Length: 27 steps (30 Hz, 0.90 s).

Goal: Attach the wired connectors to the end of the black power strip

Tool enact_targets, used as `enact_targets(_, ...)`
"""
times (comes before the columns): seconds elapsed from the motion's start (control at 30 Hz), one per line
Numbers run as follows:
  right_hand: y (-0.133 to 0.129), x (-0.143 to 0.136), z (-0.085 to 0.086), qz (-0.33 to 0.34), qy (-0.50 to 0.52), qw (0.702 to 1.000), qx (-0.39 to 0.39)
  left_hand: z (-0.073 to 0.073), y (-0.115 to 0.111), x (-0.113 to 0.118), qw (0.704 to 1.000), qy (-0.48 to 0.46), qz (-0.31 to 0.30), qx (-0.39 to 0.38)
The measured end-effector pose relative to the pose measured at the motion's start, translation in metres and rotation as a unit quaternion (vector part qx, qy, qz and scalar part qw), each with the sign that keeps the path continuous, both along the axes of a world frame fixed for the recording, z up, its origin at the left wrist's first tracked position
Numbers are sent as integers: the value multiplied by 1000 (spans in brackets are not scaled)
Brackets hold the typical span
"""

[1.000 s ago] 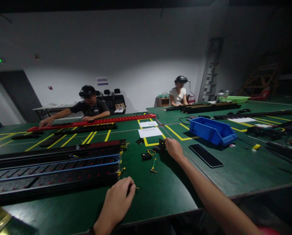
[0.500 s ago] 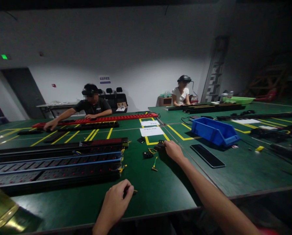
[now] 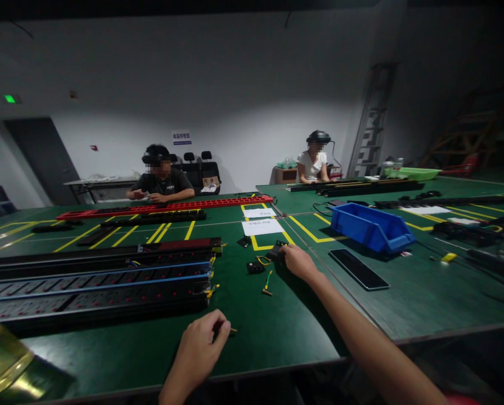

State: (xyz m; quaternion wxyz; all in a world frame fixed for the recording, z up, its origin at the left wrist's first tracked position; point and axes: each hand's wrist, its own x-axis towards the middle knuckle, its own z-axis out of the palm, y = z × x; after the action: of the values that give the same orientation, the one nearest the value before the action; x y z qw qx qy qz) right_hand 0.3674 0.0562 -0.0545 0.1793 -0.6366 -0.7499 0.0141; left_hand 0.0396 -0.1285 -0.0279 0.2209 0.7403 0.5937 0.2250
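Note:
My left hand [image 3: 203, 340] rests near the front edge of the green table, its thumb and forefinger pinched together. A small brass-coloured piece [image 3: 234, 330] pokes out past the fingertips; the rest of it is hidden. Farther out, my right hand [image 3: 300, 261] has its fingers closed on a small black part [image 3: 276, 253], partly covered by the fingers. A yellow wire loop [image 3: 262, 260] lies beside that part. Close by are another black part [image 3: 255, 267] and a short green-yellow wire [image 3: 268, 279] with a brass-coloured end.
Long black socket strips [image 3: 142, 287] fill the left side. A blue bin [image 3: 370, 228] and a dark phone [image 3: 359, 269] lie to the right. White paper sheets [image 3: 262, 226] sit ahead. Two co-workers sit across the table, one behind a red rail [image 3: 167, 207].
My hands stay almost in place; the right one shifts only slightly at the black part. The co-worker at left has drawn an outstretched arm back and brought both hands together.

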Motion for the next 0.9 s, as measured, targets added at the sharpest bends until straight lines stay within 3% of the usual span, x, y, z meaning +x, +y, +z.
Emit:
enact_targets(0.27, 2, -1, -7, 16, -8, 1000, 1, -2, 0, -2, 999, -43, 9, 10)
enact_targets(0.4, 5, 1, -13, 22, -26, 999, 6, 18, 7, -12, 998, -43, 6, 53)
enact_targets(0.5, 4, 1, -12, 16, -41, 999, 19, 39, 23, -24, 992, 21, 88, 93)
enact_targets(0.67, -11, -20, 9, -28, -45, 996, 72, 51, 52, -37, 977, 129, 159, 64)
enact_targets(0.73, -24, -44, 22, 11, -41, 992, 116, 49, 58, -38, 971, 159, 166, 61)
enact_targets(0.9, -57, -120, 44, 275, -58, 952, 116, 50, 62, -32, 966, 193, 161, 56)
